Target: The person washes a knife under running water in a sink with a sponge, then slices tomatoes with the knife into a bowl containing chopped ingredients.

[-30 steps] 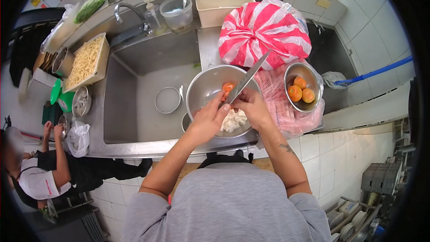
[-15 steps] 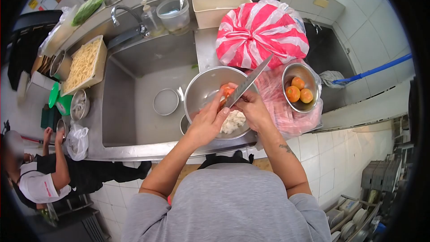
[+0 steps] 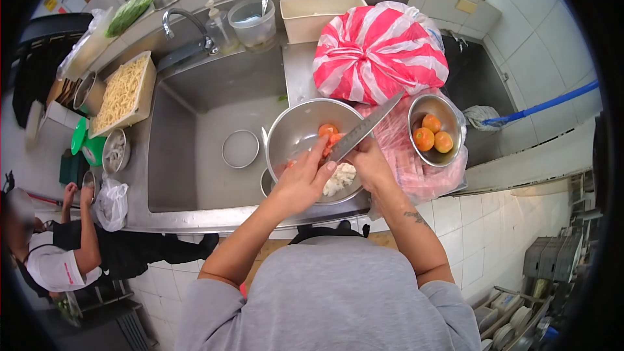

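A large metal bowl (image 3: 286,131) stands at the right edge of the sink, with white chopped food (image 3: 339,179) and red-orange tomato pieces (image 3: 327,130) in it. My right hand (image 3: 369,164) is closed round the handle of a knife (image 3: 368,130), whose blade points up and to the right over the bowl's rim. Over the bowl, my left hand (image 3: 304,181) is closed on tomato, its fingertips beside the blade. To the right, a smaller metal bowl (image 3: 419,146) holds three whole tomatoes (image 3: 424,138) on top of pink plastic-wrapped packs (image 3: 400,175).
The sink basin (image 3: 214,136) lies left of the bowl. A red-and-white striped bag (image 3: 380,52) sits behind it. At the left are a noodle tray (image 3: 123,94) and a white bag (image 3: 112,205). A person (image 3: 58,253) stands at the lower left; a mop (image 3: 484,117) is at the right.
The knife and my right hand have shifted slightly right and down. My left fingers have spread lower, and more of the tomato in the bowl shows.
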